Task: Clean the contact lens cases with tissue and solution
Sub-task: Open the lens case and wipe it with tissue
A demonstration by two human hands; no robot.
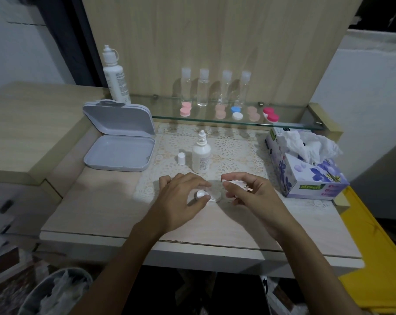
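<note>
Pale wood surface with a lace mat carries the contact lens case, steadied near the front edge by the left hand, fingertips pinching one cup so it cannot slide. Right hand hovers just beside, fingers curled, pinching a tissue wad, seemingly ready to wipe. Uncapped solution bottle stands behind.

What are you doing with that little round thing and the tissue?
A person is cleaning a contact lens case on the table. The left hand holds the case down at one cap, and the right hand pinches a wad of tissue just beside it. A small solution bottle stands open behind, with its cap beside it. More cases wait on the glass shelf.
</note>
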